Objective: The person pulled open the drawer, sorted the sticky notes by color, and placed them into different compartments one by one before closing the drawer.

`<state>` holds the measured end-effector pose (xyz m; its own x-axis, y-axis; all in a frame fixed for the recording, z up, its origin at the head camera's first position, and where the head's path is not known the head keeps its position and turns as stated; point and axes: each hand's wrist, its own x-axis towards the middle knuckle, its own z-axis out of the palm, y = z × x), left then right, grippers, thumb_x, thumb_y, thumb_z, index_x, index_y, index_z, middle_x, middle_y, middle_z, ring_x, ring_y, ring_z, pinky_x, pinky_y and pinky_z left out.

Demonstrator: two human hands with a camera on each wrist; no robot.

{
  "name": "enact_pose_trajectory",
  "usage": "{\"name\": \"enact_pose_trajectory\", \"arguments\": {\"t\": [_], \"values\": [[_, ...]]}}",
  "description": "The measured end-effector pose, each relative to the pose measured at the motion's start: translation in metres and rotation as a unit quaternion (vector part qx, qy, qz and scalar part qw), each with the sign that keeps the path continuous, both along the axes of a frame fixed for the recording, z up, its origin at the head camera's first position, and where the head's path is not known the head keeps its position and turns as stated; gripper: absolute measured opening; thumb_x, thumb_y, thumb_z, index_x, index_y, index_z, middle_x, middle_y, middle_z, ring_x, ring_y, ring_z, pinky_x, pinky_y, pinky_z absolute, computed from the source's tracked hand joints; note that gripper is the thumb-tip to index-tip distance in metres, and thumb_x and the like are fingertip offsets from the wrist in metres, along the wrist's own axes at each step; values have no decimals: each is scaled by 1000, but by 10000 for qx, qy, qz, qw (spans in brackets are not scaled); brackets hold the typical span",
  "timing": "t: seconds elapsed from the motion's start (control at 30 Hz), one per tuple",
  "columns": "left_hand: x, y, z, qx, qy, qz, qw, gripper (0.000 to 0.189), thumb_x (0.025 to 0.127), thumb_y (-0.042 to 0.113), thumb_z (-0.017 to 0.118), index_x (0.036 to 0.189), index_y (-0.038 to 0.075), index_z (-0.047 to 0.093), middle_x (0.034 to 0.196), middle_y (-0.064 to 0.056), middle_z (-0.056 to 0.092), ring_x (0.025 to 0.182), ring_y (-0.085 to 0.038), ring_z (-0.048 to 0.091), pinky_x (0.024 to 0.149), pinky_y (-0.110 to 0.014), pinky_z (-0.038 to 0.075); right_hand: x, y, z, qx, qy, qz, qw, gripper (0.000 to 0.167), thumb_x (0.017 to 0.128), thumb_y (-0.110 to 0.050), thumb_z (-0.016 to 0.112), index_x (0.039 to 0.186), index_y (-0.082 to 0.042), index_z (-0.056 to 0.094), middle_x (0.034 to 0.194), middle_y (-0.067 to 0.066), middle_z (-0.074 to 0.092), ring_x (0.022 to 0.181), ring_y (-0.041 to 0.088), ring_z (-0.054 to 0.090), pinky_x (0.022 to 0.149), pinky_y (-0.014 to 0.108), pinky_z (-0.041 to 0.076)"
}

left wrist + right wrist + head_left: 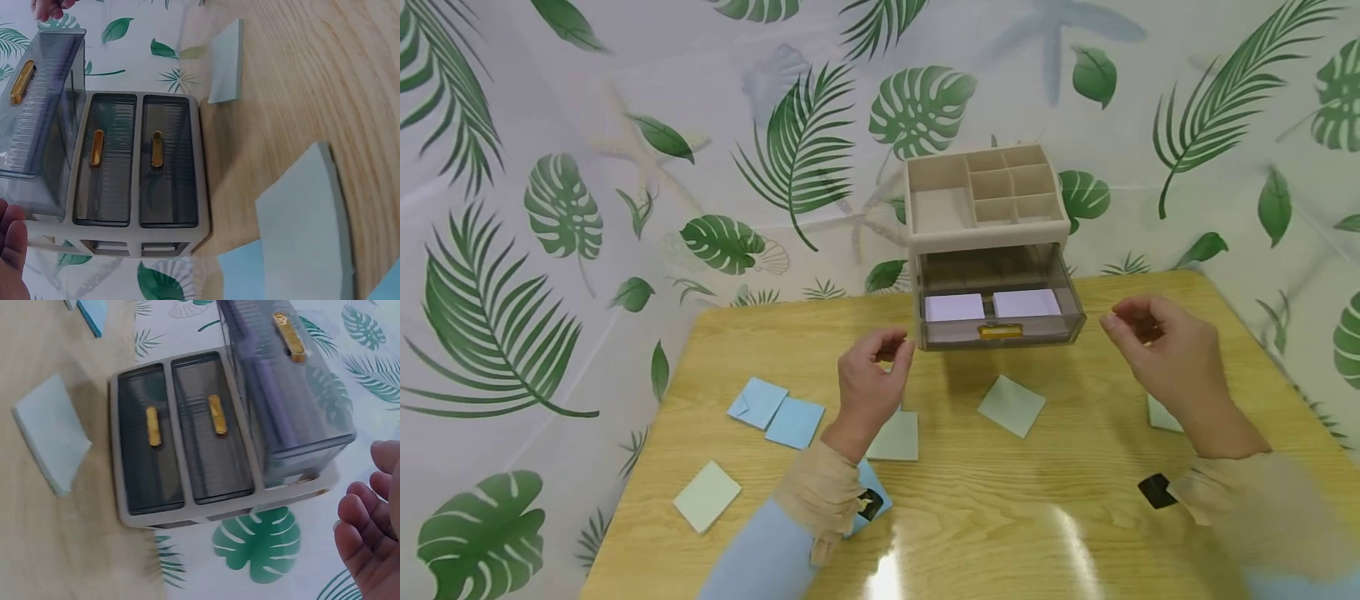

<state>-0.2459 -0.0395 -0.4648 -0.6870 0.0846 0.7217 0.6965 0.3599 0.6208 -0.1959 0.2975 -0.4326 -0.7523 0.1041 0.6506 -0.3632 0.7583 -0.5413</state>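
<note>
A beige desktop organizer [987,239] with a divided top tray stands at the back of the table. Its smoky clear top drawer [1037,334] is pulled out, showing two white paper stacks [953,307] side by side and a gold handle [1000,332] in front. Two lower drawers [170,194] are closed in the wrist views. My left hand [874,375] hovers by the drawer's left front corner, fingers loosely bent, holding nothing. To the drawer's right, a little apart from it, my right hand [1176,354] is raised with relaxed, curved fingers and nothing in them.
Pale green note pads [1012,406] and blue note pads [795,422] lie scattered over the wooden table [1000,517]. A blue pad [871,477] is partly hidden under my left wrist. Leaf-print cloth [820,250] hangs behind the table.
</note>
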Motion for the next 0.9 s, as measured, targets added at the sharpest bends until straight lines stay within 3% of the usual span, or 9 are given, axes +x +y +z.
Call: {"name": "enact_pose_trajectory", "arguments": {"t": [0.1,0.33,0.53,0.67,0.77,0.9], "values": [[-1,1,-7,18,-58,5,10000,13,89,10,70,98,1,71,85,-7,71,69,-15,67,62,-26,55,1,-3,-13,-213,-137,139,9996,16,85,-14,74,97,-4,69,83,3,67,70,-11,53,64,3,40],[-5,9,-26,66,-647,-211,9977,19,90,15,70,102,0,73,90,-9,73,71,-13,68,61,-20,53,-3,-12,-40,-373,-354,270,9983,18,84,-13,76,100,-3,72,85,9,71,71,-16,54,64,3,43],[-7,14,-33,227,-812,-171,9963,18,91,15,69,98,-1,74,84,-8,73,67,-14,68,59,-22,53,-6,-21,-56,-1075,-653,368,9914,18,86,-11,74,101,-1,72,86,10,71,72,-8,60,61,8,47],[-9,16,-33,314,-850,-210,9957,19,92,15,66,97,-2,74,78,-8,72,65,-15,68,58,-22,54,-7,-25,-56,-1466,-641,378,9864,17,86,-6,72,100,3,71,84,13,70,71,-5,61,60,9,48],[-10,17,-31,304,-815,-196,9960,19,93,14,66,96,-2,74,77,-8,72,65,-15,68,57,-22,53,-1,-32,-43,-1532,-652,347,9854,15,87,-4,70,98,6,69,83,16,69,70,-5,61,60,8,47],[-11,19,-28,264,-751,-172,9967,19,93,14,66,95,-3,74,77,-9,72,64,-15,68,57,-21,53,-3,-31,-43,-1534,-650,266,9857,13,88,-5,70,96,5,69,80,14,69,70,-5,60,59,9,46]]}}
